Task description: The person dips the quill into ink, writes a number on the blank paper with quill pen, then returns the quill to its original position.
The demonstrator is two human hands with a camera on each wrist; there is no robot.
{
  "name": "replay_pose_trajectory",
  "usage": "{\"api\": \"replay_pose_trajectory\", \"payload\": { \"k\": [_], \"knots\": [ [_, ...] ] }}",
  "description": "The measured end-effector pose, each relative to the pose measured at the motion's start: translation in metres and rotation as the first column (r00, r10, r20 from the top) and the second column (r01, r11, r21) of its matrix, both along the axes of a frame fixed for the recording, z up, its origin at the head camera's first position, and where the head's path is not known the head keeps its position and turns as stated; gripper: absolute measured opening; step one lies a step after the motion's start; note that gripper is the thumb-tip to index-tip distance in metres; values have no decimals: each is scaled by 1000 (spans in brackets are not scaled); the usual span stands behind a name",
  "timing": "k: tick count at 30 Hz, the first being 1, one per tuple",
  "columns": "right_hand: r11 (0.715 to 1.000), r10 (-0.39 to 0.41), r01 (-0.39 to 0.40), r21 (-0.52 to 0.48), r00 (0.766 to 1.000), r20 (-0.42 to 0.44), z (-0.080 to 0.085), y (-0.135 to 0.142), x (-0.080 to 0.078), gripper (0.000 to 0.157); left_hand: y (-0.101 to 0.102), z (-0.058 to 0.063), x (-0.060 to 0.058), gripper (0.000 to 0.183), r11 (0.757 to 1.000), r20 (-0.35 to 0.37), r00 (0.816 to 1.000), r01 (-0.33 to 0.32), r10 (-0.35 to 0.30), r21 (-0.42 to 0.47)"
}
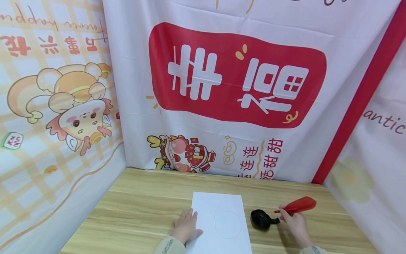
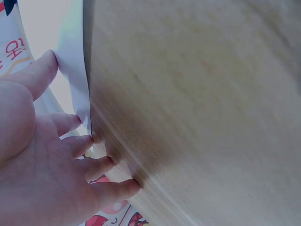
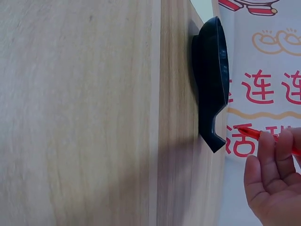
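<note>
A white sheet of paper (image 1: 219, 243) lies on the table, and a faint round outline (image 1: 228, 225) is drawn on it. My left hand (image 1: 185, 227) rests at its left edge with the thumb on the sheet. In the left wrist view the fingers of the left hand (image 2: 51, 155) are spread along the paper's edge (image 2: 77, 70). My right hand (image 1: 295, 224) pinches a red quill pen (image 1: 301, 204), its wide feather-like end up to the right. Just left of the pen's tip is a small black dish with a short handle (image 1: 260, 219); in the right wrist view the tip (image 3: 247, 131) is apart from the dish (image 3: 211, 70).
The wood-grain table (image 1: 142, 204) is bounded by printed cloths at the back (image 1: 133, 106), left (image 1: 95, 197) and right (image 1: 380, 169). A red stripe (image 1: 358, 98) runs down the back right corner.
</note>
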State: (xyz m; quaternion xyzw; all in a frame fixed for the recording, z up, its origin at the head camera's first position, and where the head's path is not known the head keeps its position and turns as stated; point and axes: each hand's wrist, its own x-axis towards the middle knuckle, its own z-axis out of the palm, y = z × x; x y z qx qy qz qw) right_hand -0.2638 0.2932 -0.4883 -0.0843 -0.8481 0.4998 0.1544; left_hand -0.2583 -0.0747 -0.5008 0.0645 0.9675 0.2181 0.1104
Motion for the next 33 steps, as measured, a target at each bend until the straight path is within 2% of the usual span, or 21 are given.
{"api": "replay_pose_trajectory", "payload": {
  "k": [3,8,13,18,21,23,24,26,28,29,31,33],
  "knots": [
    [999,38,-38,4,999,-17,0,1,0,24,0,0,-1,67,1000,3,1000,-5,5,-1],
    [991,109,-110,-80,994,-19,0,2,3,23,1,0,0,67,1000,5,1000,-14,14,-3],
    [971,206,-214,-109,976,-74,1,3,6,22,0,0,0,67,1000,-1,1000,-13,13,-5],
    [952,258,-279,-125,953,-161,-3,6,7,13,0,-1,-1,67,1000,-5,1000,-12,12,-4],
    [924,324,-357,-133,920,-222,-4,9,9,22,0,0,-1,67,1000,-1,1000,-12,12,3],
    [894,361,-409,-181,899,-247,-4,10,10,32,0,0,0,67,1000,0,1000,-11,11,4],
    [876,373,-425,-226,896,-241,-3,11,11,36,0,0,0,67,1000,0,1000,-10,10,3],
    [844,377,-424,-329,904,-201,-1,12,12,39,1,0,0,67,1000,2,1000,-10,10,5],
    [837,333,-360,-411,933,-140,1,12,12,36,1,1,1,67,1000,3,1000,-11,11,4],
    [840,312,-327,-433,944,-106,2,12,12,35,1,1,1,67,1000,4,1000,-11,11,3],
    [864,253,-235,-445,967,-21,3,11,11,31,1,1,0,67,1000,2,1000,-10,10,-1],
    [884,206,-175,-434,978,26,3,10,10,31,1,1,1,67,1000,1,1000,-7,7,-5]
  ]
}}
